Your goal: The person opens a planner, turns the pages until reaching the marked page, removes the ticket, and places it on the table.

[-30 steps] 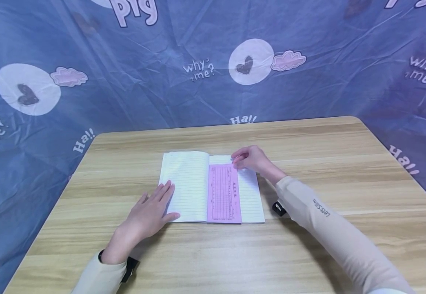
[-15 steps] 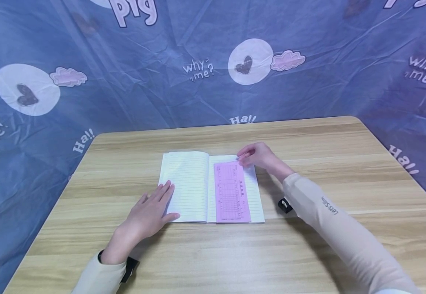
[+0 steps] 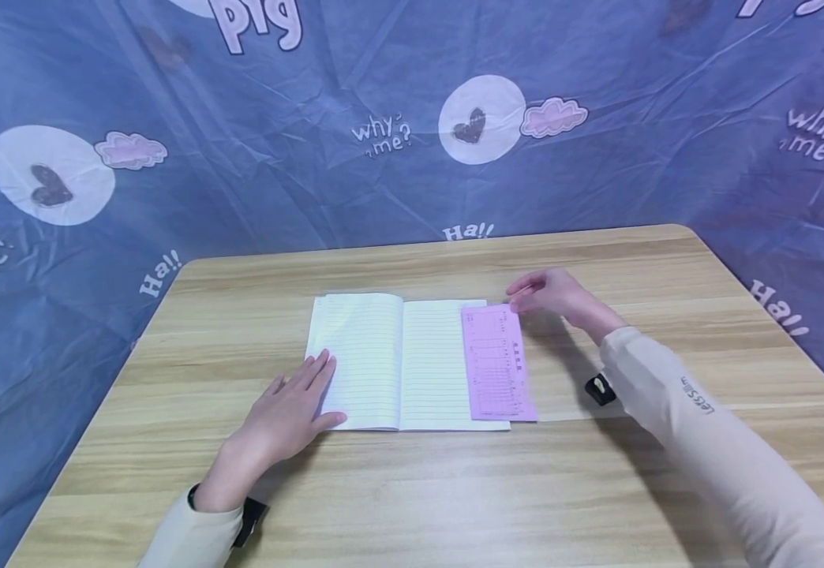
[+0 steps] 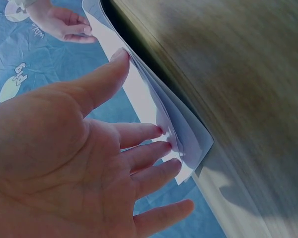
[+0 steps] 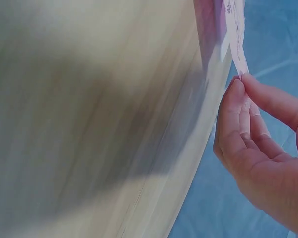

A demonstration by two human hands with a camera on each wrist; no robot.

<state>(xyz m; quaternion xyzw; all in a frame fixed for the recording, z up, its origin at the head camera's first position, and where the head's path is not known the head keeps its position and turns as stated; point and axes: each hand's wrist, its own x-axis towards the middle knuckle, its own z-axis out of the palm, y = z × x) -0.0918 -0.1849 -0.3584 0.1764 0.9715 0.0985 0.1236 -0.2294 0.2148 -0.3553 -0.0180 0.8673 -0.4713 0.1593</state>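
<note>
An open lined notebook [image 3: 435, 367] lies on the wooden table with blank ruled pages showing. My left hand [image 3: 297, 410] rests on the lower left of its left page, fingers straight; in the left wrist view the fingertips touch the page edges [image 4: 188, 144]. Between thumb and fingertips my right hand [image 3: 557, 298] pinches the top right corner of a pink printed form slip [image 3: 496, 363]. The slip overlaps the right page's outer edge and reaches past it over the table. In the right wrist view, the right hand [image 5: 263, 134] holds the slip's corner [image 5: 238, 54].
The wooden table [image 3: 412, 505] spreads around the notebook. A blue printed cloth [image 3: 298, 158] hangs behind it. A black wrist camera [image 3: 600, 390] sits below the right sleeve, another black device [image 3: 250, 522] at the left wrist.
My right hand has carried the pink slip rightward, from beside the notebook's centre fold to its right edge, baring the ruled right page. The left hand has stayed in place.
</note>
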